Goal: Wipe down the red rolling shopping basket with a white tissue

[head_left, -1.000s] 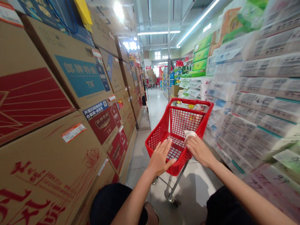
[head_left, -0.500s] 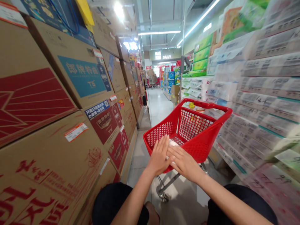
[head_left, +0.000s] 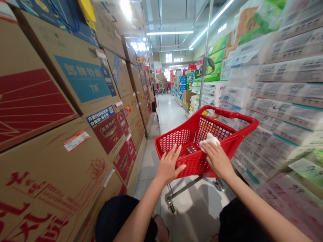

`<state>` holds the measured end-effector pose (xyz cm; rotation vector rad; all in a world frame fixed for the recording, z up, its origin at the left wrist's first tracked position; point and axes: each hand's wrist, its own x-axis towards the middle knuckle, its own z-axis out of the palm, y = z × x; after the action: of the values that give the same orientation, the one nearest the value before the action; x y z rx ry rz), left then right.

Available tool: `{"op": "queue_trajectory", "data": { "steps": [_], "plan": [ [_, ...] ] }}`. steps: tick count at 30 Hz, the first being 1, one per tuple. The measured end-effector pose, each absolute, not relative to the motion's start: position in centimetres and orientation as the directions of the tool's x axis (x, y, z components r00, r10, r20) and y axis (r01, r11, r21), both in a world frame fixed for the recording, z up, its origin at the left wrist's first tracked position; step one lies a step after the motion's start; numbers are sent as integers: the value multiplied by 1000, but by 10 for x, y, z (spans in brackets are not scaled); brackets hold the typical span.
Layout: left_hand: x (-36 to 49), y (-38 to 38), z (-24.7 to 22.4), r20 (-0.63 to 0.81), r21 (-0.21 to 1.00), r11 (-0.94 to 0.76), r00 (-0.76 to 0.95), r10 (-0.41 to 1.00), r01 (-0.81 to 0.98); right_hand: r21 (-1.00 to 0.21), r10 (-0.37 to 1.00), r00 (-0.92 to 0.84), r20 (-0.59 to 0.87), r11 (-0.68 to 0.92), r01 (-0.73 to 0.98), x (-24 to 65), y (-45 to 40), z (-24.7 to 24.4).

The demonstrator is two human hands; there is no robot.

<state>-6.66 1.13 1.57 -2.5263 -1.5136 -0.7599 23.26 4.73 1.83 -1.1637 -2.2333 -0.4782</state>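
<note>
A red shopping cart [head_left: 181,164] with perforated sides and a grey wheeled frame stands in front of me, its handle toward the right. My left hand [head_left: 168,168] is at the near left part of the basket, fingers spread and nothing in it. My right hand [head_left: 217,158] presses a crumpled white cloth [head_left: 210,142] against the top rim of the basket's near side, farther right. The palm of my right hand is hidden.
Stacked cardboard boxes [head_left: 83,80] line the left side. Wrapped white packs [head_left: 287,87] are piled on the right. A metal pole [head_left: 205,50] rises behind the cart. Beyond runs an aisle floor [head_left: 168,104] with shelves and another cart [head_left: 162,85].
My hands have moved apart. The right one has gone right along the rim with the white cloth, while the left has spread its fingers. The cart appears slightly farther right.
</note>
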Motion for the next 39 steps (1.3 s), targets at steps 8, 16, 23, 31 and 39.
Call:
{"op": "queue_trajectory", "data": {
  "steps": [8, 16, 23, 31, 39],
  "plan": [
    [-76, 14, 17, 424, 125, -469, 380, 822, 875, 129, 539, -658, 525, 714, 688, 222, 37, 25],
    [-72, 20, 16, 411, 162, -499, 401, 819, 852, 177, 596, -425, 681, 430, 886, 320, 77, 37],
    [-74, 19, 18, 399, 173, -508, 411, 820, 844, 201, 577, -565, 590, 572, 795, 279, 56, 29],
    [-73, 17, 18, 389, 188, -506, 409, 825, 842, 187, 605, -357, 712, 327, 926, 352, 86, 53],
    [-68, 15, 15, 399, 200, -499, 395, 827, 843, 111, 553, -366, 748, 440, 891, 283, 67, 21]
  ]
}}
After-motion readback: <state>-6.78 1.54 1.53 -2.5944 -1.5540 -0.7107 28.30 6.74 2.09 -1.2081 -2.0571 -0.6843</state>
